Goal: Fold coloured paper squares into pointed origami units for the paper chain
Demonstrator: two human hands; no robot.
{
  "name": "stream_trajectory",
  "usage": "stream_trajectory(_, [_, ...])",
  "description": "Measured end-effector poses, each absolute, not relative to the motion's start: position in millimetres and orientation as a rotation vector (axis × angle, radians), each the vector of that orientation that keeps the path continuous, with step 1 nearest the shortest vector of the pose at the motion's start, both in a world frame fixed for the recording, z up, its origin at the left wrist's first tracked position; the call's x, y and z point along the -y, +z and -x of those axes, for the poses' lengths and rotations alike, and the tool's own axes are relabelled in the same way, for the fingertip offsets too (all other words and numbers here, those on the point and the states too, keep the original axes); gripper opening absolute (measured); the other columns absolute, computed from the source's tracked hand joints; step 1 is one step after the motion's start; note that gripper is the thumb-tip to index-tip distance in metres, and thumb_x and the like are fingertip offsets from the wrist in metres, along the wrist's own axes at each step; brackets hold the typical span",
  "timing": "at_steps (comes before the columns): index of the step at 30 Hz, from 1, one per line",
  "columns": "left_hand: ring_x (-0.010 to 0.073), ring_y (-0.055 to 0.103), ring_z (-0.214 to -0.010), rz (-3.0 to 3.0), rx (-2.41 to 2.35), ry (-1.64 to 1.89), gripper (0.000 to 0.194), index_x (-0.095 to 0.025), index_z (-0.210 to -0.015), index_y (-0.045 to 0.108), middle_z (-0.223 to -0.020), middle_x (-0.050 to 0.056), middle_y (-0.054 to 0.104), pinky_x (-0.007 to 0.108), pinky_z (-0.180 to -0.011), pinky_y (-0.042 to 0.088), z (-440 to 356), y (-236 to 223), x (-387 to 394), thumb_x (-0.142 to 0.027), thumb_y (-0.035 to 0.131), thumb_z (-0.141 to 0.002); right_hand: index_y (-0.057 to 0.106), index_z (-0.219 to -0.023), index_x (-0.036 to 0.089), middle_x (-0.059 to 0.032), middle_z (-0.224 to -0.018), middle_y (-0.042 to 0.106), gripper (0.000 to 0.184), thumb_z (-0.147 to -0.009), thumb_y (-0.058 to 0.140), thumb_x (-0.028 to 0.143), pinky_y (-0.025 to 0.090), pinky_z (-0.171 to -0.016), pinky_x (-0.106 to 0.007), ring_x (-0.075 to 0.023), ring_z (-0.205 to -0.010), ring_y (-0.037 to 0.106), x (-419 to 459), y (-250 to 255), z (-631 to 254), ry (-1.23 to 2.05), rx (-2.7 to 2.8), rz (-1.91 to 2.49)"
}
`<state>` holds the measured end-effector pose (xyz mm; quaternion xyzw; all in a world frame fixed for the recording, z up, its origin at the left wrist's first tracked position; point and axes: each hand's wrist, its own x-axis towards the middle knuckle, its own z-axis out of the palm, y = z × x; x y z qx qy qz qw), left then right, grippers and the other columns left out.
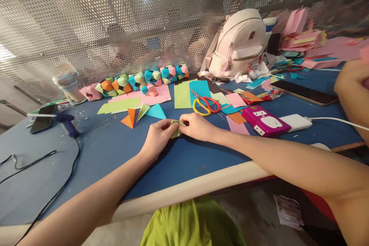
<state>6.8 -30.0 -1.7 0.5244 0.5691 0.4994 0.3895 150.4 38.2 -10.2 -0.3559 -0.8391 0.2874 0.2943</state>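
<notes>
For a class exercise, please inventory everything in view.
paper balls: eight, multicoloured, back left
folded pieces: three, orange, green, blue, centre left
paper sheets: many, mixed, centre, right
scissors: at least one pair, red-yellow, centre
backpack: one, cream, back
bottle: one, pale, back left
glue gun: one, blue, left
phones: two, dark, left, right
box: one, purple, right
charger: one, white, beside box
cables: black left, white right
table: one, blue, centre
mesh: one, grey, behind
bystander's arm: one, bare, right edge
left hand, right hand: two, bare, gripping green paper
</notes>
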Motion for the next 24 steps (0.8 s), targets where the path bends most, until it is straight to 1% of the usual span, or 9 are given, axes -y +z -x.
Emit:
stream_trajectory(3, [0.0156, 0.062, -0.068, -1.337, -1.426, 1.237, 0.026, -0.015, -0.086, 0.075, -0.071, 0.002, 0.07, 0.024, -0.064, 0.047, -7.3, -0.9, 31.1, -0.035, 0.064, -0.075, 0.04, -0.055, 0.018, 0.0054, -0.053, 0.04, 0.027, -0.075, 0.057, 0.024, 0.023, -0.052, -0.025, -0.0087, -0.054, 0.035, -38.3, -9.5, -150.8, 0.787, 2.216, 0.949])
stream_trajectory(6, [0.0152, 0.062, -0.065, -1.365, -1.492, 1.249, 0.024, -0.014, -0.081, 0.075, -0.067, 0.001, 0.069, 0.024, -0.062, 0.047, -6.7, -2.2, 31.0, -0.034, 0.063, -0.076, 0.04, -0.054, 0.019, 0.0055, -0.053, 0.039, 0.027, -0.074, 0.057, 0.022, 0.023, -0.052, -0.025, -0.0085, -0.054, 0.034, -37.6, -8.0, -151.5, 0.814, 2.212, 0.929])
stream_trajectory(10, [0.0157, 0.064, -0.063, -1.291, -1.443, 1.314, 0.019, -0.014, -0.077, 0.072, -0.07, 0.001, 0.069, 0.028, -0.068, 0.053, -5.3, -4.6, 29.4, -0.031, 0.066, -0.072, 0.044, -0.056, 0.018, 0.0047, -0.054, 0.04, 0.028, -0.08, 0.053, 0.03, 0.024, -0.052, -0.025, -0.009, -0.055, 0.035, -36.5, -5.0, -152.2, 0.876, 2.204, 0.901])
stream_trajectory(12, [0.0158, 0.065, -0.063, -1.277, -1.433, 1.329, 0.015, -0.015, -0.075, 0.071, -0.069, 0.0, 0.069, 0.029, -0.069, 0.054, -4.5, -5.4, 28.5, -0.028, 0.067, -0.07, 0.045, -0.057, 0.018, 0.0045, -0.054, 0.041, 0.025, -0.08, 0.051, 0.028, 0.025, -0.053, -0.025, -0.009, -0.054, 0.035, -35.9, -3.5, -152.5, 0.878, 2.199, 0.899])
stream_trajectory(15, [0.0156, 0.065, -0.062, -1.326, -1.471, 1.298, 0.009, -0.015, -0.073, 0.069, -0.064, -0.001, 0.068, 0.027, -0.065, 0.052, -4.2, -5.9, 27.3, -0.022, 0.065, -0.069, 0.043, -0.055, 0.018, 0.0044, -0.054, 0.042, 0.021, -0.075, 0.051, 0.021, 0.025, -0.053, -0.025, -0.0089, -0.055, 0.036, -34.9, -2.2, -152.4, 0.854, 2.199, 0.907])
stream_trajectory(17, [0.0154, 0.065, -0.061, -1.354, -1.484, 1.279, 0.009, -0.015, -0.075, 0.068, -0.063, -0.001, 0.067, 0.026, -0.063, 0.052, -5.3, -6.0, 26.9, -0.021, 0.063, -0.07, 0.043, -0.055, 0.018, 0.0043, -0.054, 0.042, 0.02, -0.073, 0.052, 0.021, 0.026, -0.053, -0.025, -0.0091, -0.055, 0.036, -34.9, -1.6, -152.1, 0.852, 2.19, 0.918])
stream_trajectory(19, [0.0158, 0.065, -0.063, -1.371, -1.487, 1.276, 0.014, -0.015, -0.081, 0.069, -0.069, 0.001, 0.069, 0.026, -0.064, 0.052, -6.5, -5.3, 27.3, -0.024, 0.063, -0.072, 0.043, -0.055, 0.018, 0.0043, -0.054, 0.042, 0.02, -0.073, 0.052, 0.021, 0.026, -0.053, -0.025, -0.0092, -0.055, 0.037, -36.1, -0.8, -152.5, 0.848, 2.171, 0.924])
stream_trajectory(22, [0.0172, 0.066, -0.071, -1.417, -1.525, 1.298, 0.031, -0.015, -0.099, 0.068, -0.094, 0.006, 0.072, 0.028, -0.065, 0.054, -3.3, 0.2, 29.0, -0.032, 0.065, -0.073, 0.044, -0.055, 0.018, 0.0041, -0.053, 0.043, 0.02, -0.073, 0.051, 0.023, 0.027, -0.054, -0.025, -0.0094, -0.055, 0.037, -41.3, 0.5, -155.2, 0.824, 2.125, 0.947])
stream_trajectory(24, [0.018, 0.066, -0.074, -1.478, -1.595, 1.318, 0.038, -0.016, -0.105, 0.066, -0.101, 0.008, 0.071, 0.029, -0.067, 0.054, 5.7, 9.2, 30.0, -0.036, 0.065, -0.073, 0.046, -0.056, 0.018, 0.0037, -0.053, 0.045, 0.021, -0.075, 0.051, 0.025, 0.027, -0.055, -0.025, -0.0097, -0.054, 0.038, -46.7, 0.7, -158.1, 0.804, 2.092, 0.989])
